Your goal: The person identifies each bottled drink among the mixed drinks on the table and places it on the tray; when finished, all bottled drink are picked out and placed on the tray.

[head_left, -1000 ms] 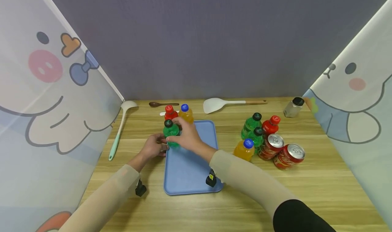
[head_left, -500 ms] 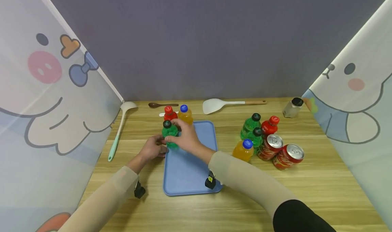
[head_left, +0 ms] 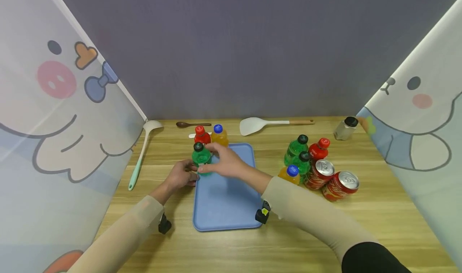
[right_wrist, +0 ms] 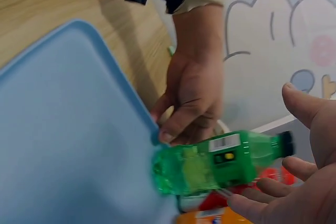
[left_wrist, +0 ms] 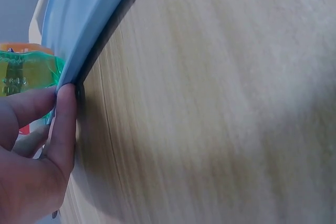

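Note:
A green bottle (head_left: 201,157) with a black cap stands upright on the far-left corner of the blue tray (head_left: 223,201). My right hand (head_left: 221,162) hovers just right of it, fingers spread; the right wrist view shows that hand (right_wrist: 310,171) apart from the green bottle (right_wrist: 220,161). My left hand (head_left: 180,176) pinches the tray's left rim beside the bottle. The left wrist view shows its fingers (left_wrist: 63,124) curled on the tray edge (left_wrist: 89,19). A red bottle (head_left: 202,136) and an orange bottle (head_left: 219,134) stand just behind.
Right of the tray stand two green bottles (head_left: 296,146), a red bottle (head_left: 319,148) and an orange bottle (head_left: 288,173), with two red cans (head_left: 341,183) lying beside them. A white spatula (head_left: 260,123), brown spoon (head_left: 191,124), ladle (head_left: 142,152) and jar (head_left: 345,127) lie farther back. Printed curtains wall both sides.
My right hand has let go of the green bottle and drawn slightly right, fingers spreading. The bottle stays upright on the tray corner. The left hand keeps its hold on the rim.

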Motion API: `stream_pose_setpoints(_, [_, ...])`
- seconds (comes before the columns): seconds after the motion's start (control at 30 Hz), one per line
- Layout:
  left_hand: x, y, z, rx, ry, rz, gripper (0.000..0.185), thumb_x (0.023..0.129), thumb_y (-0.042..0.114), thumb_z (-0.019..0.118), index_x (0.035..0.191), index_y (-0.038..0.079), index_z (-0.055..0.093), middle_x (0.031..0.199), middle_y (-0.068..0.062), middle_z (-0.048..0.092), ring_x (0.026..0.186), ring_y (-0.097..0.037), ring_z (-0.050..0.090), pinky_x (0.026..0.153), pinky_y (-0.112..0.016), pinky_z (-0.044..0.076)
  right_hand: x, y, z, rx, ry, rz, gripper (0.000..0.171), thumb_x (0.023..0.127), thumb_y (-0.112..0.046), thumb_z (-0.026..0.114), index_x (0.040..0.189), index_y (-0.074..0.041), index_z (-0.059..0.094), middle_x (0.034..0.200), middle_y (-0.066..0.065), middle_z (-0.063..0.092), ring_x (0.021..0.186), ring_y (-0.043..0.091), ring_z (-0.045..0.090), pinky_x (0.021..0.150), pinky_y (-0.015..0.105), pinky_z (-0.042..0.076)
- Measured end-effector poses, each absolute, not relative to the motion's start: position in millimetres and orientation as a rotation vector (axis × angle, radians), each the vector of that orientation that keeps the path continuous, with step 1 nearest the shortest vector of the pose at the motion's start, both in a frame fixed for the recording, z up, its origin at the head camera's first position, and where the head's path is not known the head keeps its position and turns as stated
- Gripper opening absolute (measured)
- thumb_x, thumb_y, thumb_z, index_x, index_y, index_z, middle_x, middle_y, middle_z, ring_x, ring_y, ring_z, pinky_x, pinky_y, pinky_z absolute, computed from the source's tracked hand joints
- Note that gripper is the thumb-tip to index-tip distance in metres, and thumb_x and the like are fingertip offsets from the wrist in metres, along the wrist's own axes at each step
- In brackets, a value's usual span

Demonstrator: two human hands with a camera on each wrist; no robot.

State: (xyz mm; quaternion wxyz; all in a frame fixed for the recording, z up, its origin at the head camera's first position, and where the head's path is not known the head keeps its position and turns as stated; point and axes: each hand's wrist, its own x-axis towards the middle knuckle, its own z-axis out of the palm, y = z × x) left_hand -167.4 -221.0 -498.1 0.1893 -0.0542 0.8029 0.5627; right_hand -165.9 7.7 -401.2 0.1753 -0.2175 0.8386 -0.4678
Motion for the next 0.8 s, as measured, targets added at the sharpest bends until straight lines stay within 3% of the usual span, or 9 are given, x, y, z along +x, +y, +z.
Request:
stream_pose_setpoints(0.33, [-165, -220, -498, -0.139, 2.259, 1.597, 0.061, 0.087, -0.013, 0.067, 0.144, -0.011, 0.046, 0.124, -0.027, 0.057, 0.084, -0.022, 0.068, 0.072, -0.039, 0.067, -145, 65, -355, -0.75, 2.321, -1.418, 0.072, 0.087, -0.035, 0.083, 0.147, -0.014, 0.05, 0.147, 0.0, 0.055, 0.139, 0.026, 0.05, 0.111, 0.046, 0.051])
stream_pose_setpoints(0.57, [-166, -220, -497, -0.159, 2.26, 1.587, 0.063, 0.087, -0.013, 0.067, 0.146, -0.01, 0.044, 0.123, -0.025, 0.056, 0.084, -0.021, 0.067, 0.072, -0.038, 0.067, -130, 126, -329, -0.714, 2.399, -1.482, 0.064, 0.088, -0.03, 0.084, 0.142, -0.015, 0.053, 0.143, 0.001, 0.057, 0.134, 0.028, 0.054, 0.108, 0.049, 0.053])
stream_pose_setpoints(0.8, [-168, -220, -500, -0.168, 2.257, 1.587, 0.063, 0.087, -0.013, 0.066, 0.146, -0.009, 0.044, 0.124, -0.026, 0.056, 0.083, -0.021, 0.067, 0.071, -0.037, 0.067, -110, 192, -329, -0.692, 2.618, -1.45, 0.061, 0.089, -0.021, 0.082, 0.142, -0.014, 0.053, 0.139, 0.004, 0.059, 0.124, 0.019, 0.059, 0.099, 0.028, 0.058])
